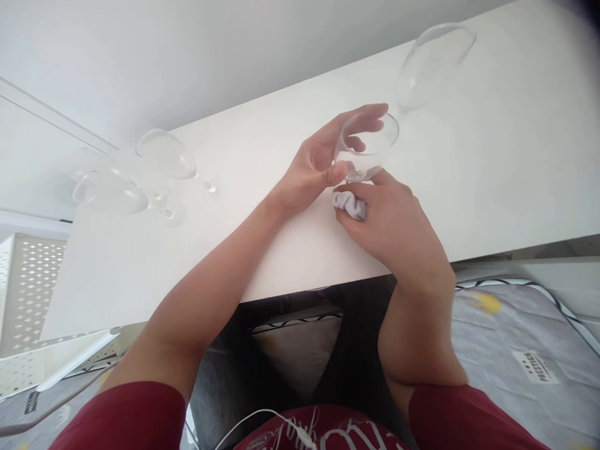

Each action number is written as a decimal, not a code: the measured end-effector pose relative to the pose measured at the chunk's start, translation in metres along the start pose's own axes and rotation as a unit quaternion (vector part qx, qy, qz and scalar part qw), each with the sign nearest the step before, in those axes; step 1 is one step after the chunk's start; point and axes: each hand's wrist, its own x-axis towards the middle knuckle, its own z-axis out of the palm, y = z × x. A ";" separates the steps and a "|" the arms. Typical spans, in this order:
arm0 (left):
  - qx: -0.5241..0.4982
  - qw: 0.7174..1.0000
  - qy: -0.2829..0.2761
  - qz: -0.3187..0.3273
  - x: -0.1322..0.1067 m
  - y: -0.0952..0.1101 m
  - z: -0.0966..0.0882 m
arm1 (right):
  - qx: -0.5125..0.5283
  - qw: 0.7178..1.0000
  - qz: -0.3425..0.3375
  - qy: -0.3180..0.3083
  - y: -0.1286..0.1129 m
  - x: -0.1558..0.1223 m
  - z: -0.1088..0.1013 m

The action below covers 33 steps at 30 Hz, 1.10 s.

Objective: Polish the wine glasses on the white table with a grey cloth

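Observation:
Near the middle of the white table, my left hand (323,153) is curled around the bowl of a clear wine glass (370,147), thumb on the near side and fingers behind. The glass is tilted with its rim facing up and away from me. Just below the bowl, my right hand (394,219) is closed on a bunched white cloth (350,205), which pokes out between thumb and fingers. It is close to the lower part of the glass; the stem and base are hidden behind this hand.
Another wine glass (435,65) is at the table's back right. On the left are more wine glasses, one (169,156) nearer the middle and another (112,190) further left. The white table (506,156) meets a wall behind. A cable (60,400) runs at lower left.

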 end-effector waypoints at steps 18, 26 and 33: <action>0.056 0.992 -0.112 -0.017 0.005 0.004 -0.003 | -0.043 0.986 0.135 0.090 0.031 -0.005 -0.030; 0.024 0.993 -0.111 -0.031 0.007 0.002 -0.007 | -0.052 0.972 0.199 0.118 0.041 -0.005 -0.038; -0.051 0.993 -0.069 -0.076 0.006 0.001 -0.006 | -0.074 0.972 0.201 0.095 0.044 0.000 -0.032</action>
